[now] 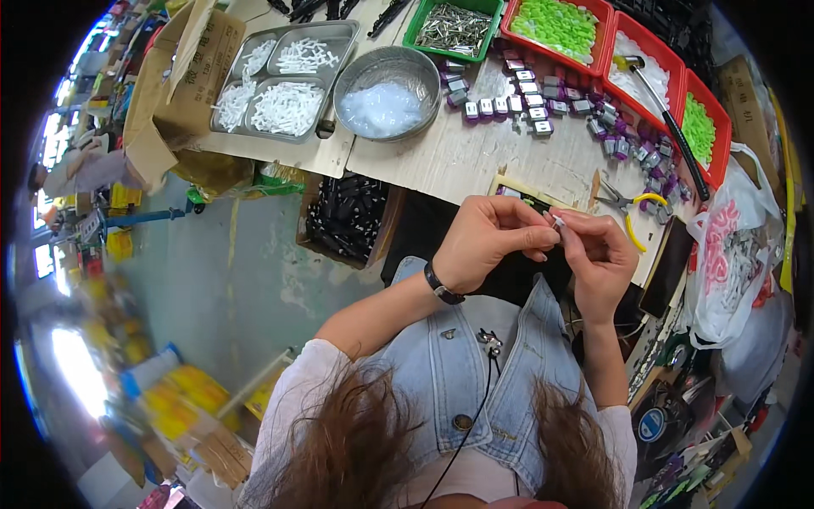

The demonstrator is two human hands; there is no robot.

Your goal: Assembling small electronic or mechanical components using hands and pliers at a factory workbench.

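Observation:
My left hand (494,238), with a dark watch on its wrist, and my right hand (600,251) meet just over the table's near edge. Their thumbs and forefingers are closed together around a small white plastic piece (557,222). Most of that piece is hidden by my fingertips, so its full shape cannot be made out. Behind the hands lies a pale-framed fixture (509,188), partly covered by them. To the right of my right hand rest pliers with yellow handles (632,204). Many small grey and purple motors (536,100) lie on the table beyond my hands.
A metal bowl (348,110) and a divided steel tray (326,75) of white parts stand at left. Red bins (607,51) and a green bin (415,25) line the back. A hammer (678,136) leans across the bins. A plastic bag (721,254) hangs right; a carton (386,229) sits below.

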